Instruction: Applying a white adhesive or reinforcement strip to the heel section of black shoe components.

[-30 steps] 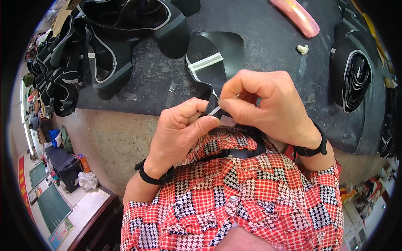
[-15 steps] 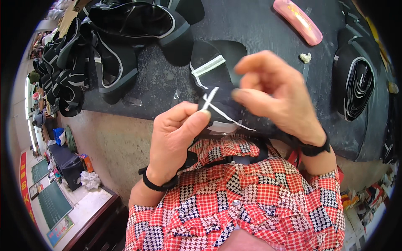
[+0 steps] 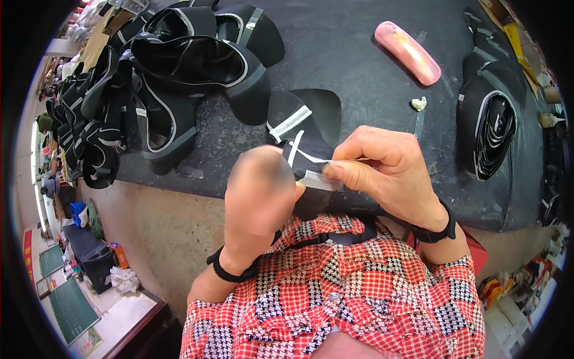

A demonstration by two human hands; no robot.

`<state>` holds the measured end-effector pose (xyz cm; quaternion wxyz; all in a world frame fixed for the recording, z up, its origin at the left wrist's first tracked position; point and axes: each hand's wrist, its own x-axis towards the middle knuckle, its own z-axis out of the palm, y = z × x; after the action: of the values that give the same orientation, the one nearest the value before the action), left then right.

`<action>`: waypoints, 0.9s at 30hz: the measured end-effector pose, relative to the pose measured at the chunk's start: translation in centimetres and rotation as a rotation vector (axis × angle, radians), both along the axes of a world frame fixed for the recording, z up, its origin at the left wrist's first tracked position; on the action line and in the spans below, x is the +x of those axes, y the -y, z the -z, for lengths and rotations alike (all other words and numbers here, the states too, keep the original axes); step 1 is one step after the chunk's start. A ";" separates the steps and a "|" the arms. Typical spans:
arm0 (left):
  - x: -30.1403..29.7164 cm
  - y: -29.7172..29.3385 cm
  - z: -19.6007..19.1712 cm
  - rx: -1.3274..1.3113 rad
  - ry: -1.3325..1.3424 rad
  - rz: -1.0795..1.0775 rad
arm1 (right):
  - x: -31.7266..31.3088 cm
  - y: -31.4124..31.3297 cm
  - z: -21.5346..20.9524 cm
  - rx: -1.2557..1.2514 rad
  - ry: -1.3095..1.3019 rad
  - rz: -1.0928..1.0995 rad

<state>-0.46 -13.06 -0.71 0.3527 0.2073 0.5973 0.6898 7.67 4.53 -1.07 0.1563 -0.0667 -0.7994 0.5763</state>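
A black fabric piece with white edging lies at the near edge of the table, its lower part between my hands. My left hand is closed at its left side; a blurred patch covers much of the hand, and only a fingertip shows by the fabric. A thin white strip crosses a second white band beside that hand and runs to the right. My right hand pinches this strip between thumb and forefinger. Below it, a pale, shiny patch sits on the black fabric.
Several black pieces with pale edging are heaped at the left. A pink case and a small crumpled white scrap lie on the dark table. A rolled black stack stands at the right.
My right hand has come down from above the fabric and now pinches the thin white strip. The left hand has turned, its back now facing up. The view has shifted slightly.
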 end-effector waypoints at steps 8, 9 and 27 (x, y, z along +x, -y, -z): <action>-0.4 -1.3 1.4 0.177 -0.281 -0.024 | -0.1 2.4 0.4 0.717 -0.440 0.173; -0.5 -1.4 1.5 0.157 -0.327 -0.032 | -0.1 2.5 0.5 0.729 -0.440 0.177; -1.2 -1.2 2.4 0.031 -0.564 -0.056 | -0.8 4.0 1.2 0.692 -0.534 0.188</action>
<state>-1.61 -11.86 -3.08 0.1501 0.3799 0.6668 0.6234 6.85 0.57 -2.30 0.4220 0.0684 -0.8673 0.2551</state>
